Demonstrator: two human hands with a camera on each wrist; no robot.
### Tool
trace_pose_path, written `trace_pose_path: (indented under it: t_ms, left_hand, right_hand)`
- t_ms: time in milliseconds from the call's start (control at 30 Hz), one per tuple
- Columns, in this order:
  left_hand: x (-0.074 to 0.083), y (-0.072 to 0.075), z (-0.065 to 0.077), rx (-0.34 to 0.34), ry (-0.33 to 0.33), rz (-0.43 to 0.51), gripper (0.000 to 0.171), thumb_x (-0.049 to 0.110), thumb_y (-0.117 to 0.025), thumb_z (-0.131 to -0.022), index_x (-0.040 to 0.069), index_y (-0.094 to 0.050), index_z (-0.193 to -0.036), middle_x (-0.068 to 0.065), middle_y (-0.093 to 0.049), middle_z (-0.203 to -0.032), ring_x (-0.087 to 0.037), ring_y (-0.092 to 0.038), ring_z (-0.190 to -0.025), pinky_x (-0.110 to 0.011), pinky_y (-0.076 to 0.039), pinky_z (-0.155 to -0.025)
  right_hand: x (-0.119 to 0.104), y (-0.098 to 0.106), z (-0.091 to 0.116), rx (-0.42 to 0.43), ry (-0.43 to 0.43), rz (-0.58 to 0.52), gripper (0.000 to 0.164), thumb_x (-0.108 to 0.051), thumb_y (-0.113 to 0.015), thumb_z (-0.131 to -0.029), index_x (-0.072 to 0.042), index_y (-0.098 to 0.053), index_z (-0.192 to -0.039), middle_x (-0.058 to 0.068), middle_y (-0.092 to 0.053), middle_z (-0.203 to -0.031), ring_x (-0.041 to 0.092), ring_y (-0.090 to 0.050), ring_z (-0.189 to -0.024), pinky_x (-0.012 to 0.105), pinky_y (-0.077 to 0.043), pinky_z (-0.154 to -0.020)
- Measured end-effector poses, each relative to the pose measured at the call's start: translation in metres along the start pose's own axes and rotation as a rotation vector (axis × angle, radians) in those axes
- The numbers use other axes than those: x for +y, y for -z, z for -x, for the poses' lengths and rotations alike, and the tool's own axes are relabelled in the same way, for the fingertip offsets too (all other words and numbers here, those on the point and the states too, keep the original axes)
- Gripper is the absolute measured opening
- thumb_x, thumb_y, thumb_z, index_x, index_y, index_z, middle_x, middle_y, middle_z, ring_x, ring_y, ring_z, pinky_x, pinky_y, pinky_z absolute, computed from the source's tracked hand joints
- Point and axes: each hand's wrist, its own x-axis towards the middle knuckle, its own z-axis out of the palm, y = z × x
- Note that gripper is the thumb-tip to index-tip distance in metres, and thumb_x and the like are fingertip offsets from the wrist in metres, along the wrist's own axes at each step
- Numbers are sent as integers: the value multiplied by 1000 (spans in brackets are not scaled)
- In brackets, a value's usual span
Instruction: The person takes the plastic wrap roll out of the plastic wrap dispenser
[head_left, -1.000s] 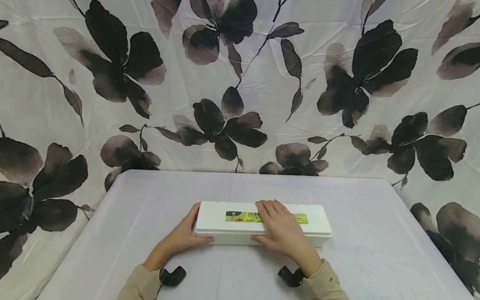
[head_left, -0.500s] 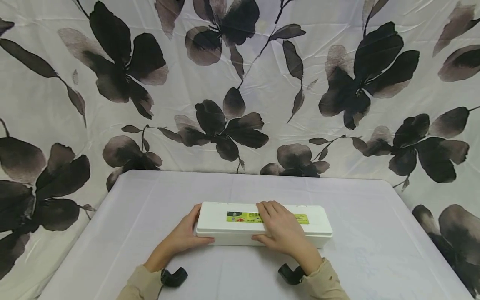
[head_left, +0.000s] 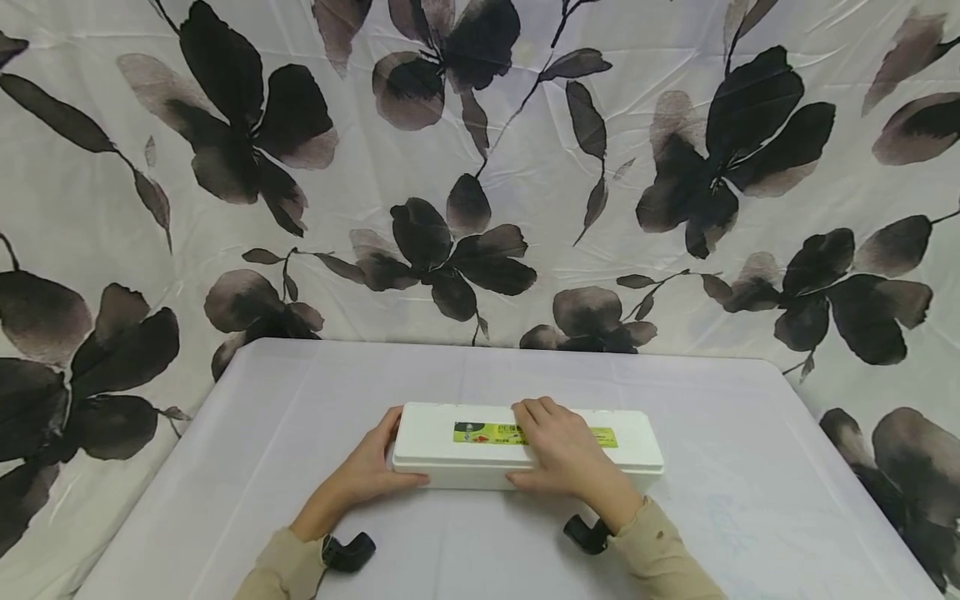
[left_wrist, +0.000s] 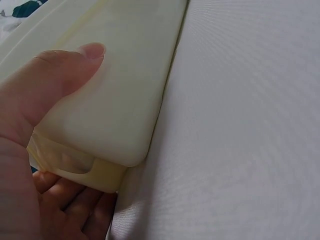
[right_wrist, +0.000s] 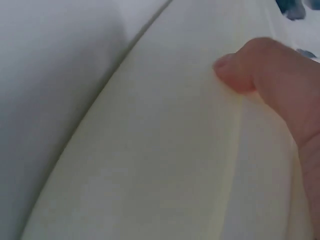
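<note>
A long white plastic cling film box [head_left: 423, 446] with a yellow-green label [head_left: 487, 433] lies on the table, its lid down. At its left end my left hand [head_left: 363, 467] grips it. The left wrist view has the thumb [left_wrist: 72, 75] flat on the front wall and the fingers [left_wrist: 75, 205] around the end. Across the lid, right of the middle, my right hand [head_left: 566, 458] holds the box with its fingertips near the back edge, covering part of the label. In the right wrist view its thumb [right_wrist: 265, 65] presses the front near the lid seam; the other fingers are hidden.
The table [head_left: 750, 467] wears a white cloth. Behind it hangs a white curtain [head_left: 570, 192] printed with dark flowers. Black wrist cameras [head_left: 349, 552] sit below both hands, at the cuffs of the beige sleeves [head_left: 663, 550].
The right wrist and forearm have lowered and turned slightly to the right, and the right thumb has shifted a little along the front. Left hand and box stay in place.
</note>
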Motion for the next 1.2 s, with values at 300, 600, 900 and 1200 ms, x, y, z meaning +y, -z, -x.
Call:
trace_pose_path:
  t_ms: [300,600,900,1200]
  left_hand:
    - [-2,-1,-2,5,-7,9,98,26,-95,-64,14,-39,-143,-2,-56,-136,-22,-52,-122,-51,-37,-104]
    - [-1,0,-1,10,-11,14,99,25,-94,-64,12,-38,-144,-3,-56,-136,-24,-52,-123,-54,-36,-104]
    - [-2,0,0,2,-40,-5,99,26,-93,-65,13,-37,-145,-3,-56,-135,-22,-53,-121,-46,-41,-102]
    - [-2,0,0,5,-31,6,99,26,-94,-64,13,-38,-144,-4,-56,-135,-23,-53,-121,-48,-40,-103]
  right_hand:
    - [5,5,-8,-68,30,-42,74,-55,-79,-61,-4,-61,-112,6,-65,-101,20,-60,-89,36,-54,-68]
    - [9,7,-15,-74,58,-86,69,-51,-79,-58,-5,-62,-106,3,-66,-92,17,-60,-78,34,-52,-59]
    - [13,14,-18,-136,8,-174,65,-51,-82,-59,-10,-62,-105,-4,-64,-91,15,-59,-79,34,-51,-63]
    - [14,19,-21,-246,-52,-312,84,-46,-89,-63,-6,-61,-131,7,-65,-127,24,-61,-104,41,-52,-83]
